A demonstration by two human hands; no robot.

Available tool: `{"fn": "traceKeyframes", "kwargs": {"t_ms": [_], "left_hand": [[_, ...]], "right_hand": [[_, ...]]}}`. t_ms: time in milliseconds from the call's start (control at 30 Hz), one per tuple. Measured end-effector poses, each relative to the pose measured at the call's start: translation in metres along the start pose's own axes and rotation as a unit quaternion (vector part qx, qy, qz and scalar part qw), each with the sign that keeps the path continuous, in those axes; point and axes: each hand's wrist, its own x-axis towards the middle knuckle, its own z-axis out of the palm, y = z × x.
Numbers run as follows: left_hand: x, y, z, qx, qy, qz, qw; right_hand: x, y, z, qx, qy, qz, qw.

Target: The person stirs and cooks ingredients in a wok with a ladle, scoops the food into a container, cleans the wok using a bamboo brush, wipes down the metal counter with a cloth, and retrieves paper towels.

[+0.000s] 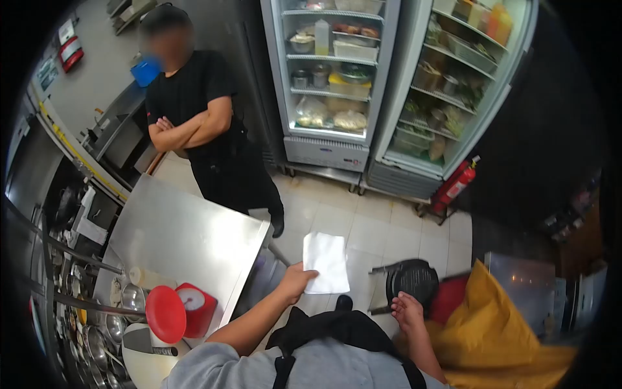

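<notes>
My left hand (pixel 299 282) is closed on the lower left edge of a folded white cloth (pixel 327 262), thumb on top. The cloth hangs out flat over the tiled floor, in front of my dark apron (pixel 327 330). My right hand (pixel 408 311) is raised on the other side, palm up, its fingers loosely bent and apart with nothing in them. Just beyond it stands a black plastic stool (pixel 414 280). A mustard-yellow cloth (pixel 483 318) lies to the right of my right forearm.
A steel table (pixel 184 217) runs along my left, with a red scale (pixel 199 310), a cleaver (pixel 146 341) and metal bowls near it. A person (pixel 194 117) stands behind it, arms crossed. Two glass-door fridges (pixel 327 152) and a fire extinguisher (pixel 455 187) are ahead.
</notes>
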Motion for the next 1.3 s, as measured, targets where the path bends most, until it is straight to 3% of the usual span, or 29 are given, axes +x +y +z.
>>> {"fn": "traceKeyframes", "kwargs": {"t_ms": [133, 233, 367, 500, 633, 767, 833, 900, 967, 1000, 1067, 1167, 1300], "left_hand": [[0.041, 0.053, -0.007, -0.037, 0.074, 0.091, 0.992], [0.052, 0.086, -0.015, -0.004, 0.150, 0.088, 0.985], [0.083, 0.092, -0.035, -0.110, 0.196, 0.104, 0.969], [0.127, 0.099, -0.065, -0.185, 0.223, 0.108, 0.951], [0.167, 0.127, -0.097, -0.268, 0.252, 0.143, 0.919], [0.188, 0.164, -0.134, -0.258, 0.293, 0.171, 0.904], [0.191, 0.178, -0.152, -0.255, 0.324, 0.188, 0.891], [0.191, 0.189, -0.168, -0.276, 0.339, 0.205, 0.876], [0.193, 0.194, -0.185, -0.272, 0.375, 0.205, 0.862], [0.194, 0.199, -0.190, -0.285, 0.405, 0.193, 0.847], [0.189, 0.210, -0.191, -0.311, 0.449, 0.197, 0.814], [0.187, 0.203, -0.198, -0.308, 0.489, 0.210, 0.788], [0.187, 0.210, -0.186, -0.340, 0.534, 0.220, 0.742]], "right_hand": [[0.086, -0.071, 0.032, -0.088, -0.063, 0.032, 0.994], [0.129, -0.115, 0.095, -0.180, -0.129, 0.012, 0.975], [0.188, -0.140, 0.191, -0.235, -0.206, 0.031, 0.949], [0.241, -0.130, 0.256, -0.315, -0.211, 0.087, 0.921], [0.267, -0.136, 0.308, -0.506, -0.244, 0.120, 0.818], [0.329, -0.141, 0.324, -0.536, -0.253, 0.123, 0.796], [0.358, -0.151, 0.330, -0.533, -0.189, 0.094, 0.820], [0.400, -0.155, 0.319, -0.581, -0.167, 0.062, 0.794], [0.435, -0.169, 0.310, -0.787, -0.160, 0.072, 0.592], [0.450, -0.178, 0.309, -0.791, -0.160, 0.075, 0.586], [0.473, -0.193, 0.316, -0.881, -0.170, 0.109, 0.428], [0.510, -0.211, 0.354, -0.883, -0.186, 0.092, 0.420], [0.562, -0.212, 0.435, -0.864, -0.261, -0.009, 0.430]]}}
